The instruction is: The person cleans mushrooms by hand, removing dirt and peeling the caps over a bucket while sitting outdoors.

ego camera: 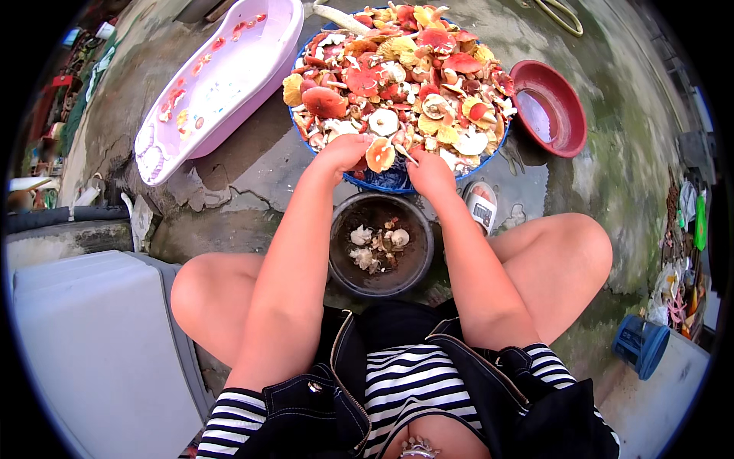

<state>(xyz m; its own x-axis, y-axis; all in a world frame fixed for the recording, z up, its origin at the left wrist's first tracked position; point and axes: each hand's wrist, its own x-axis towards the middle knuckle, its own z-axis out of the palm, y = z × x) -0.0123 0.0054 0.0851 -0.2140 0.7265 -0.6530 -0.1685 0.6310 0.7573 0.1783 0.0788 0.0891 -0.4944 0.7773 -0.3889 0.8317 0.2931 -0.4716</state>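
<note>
A blue-rimmed round basket (378, 187) lies before me, heaped with red, yellow and white mushrooms (367, 74). At its near edge my left hand (344, 154) grips an orange mushroom (380, 155), its cap showing beyond the fingertips. To the right, my right hand (431, 172) pinches a thin pale piece (405, 152); whether it is a mushroom stem or a small tool is unclear. Below both hands, between my legs, stands a dark round basin (338, 269) with whitish mushroom scraps (365, 257) on its bottom.
A pink baby bathtub (235, 123) with several red mushroom pieces inside sits at the left. Right of the basket is a red plastic basin (573, 123) holding some water. A grey box (97, 333) stands at lower left, a blue bucket (639, 346) at lower right. The concrete ground (608, 189) is wet.
</note>
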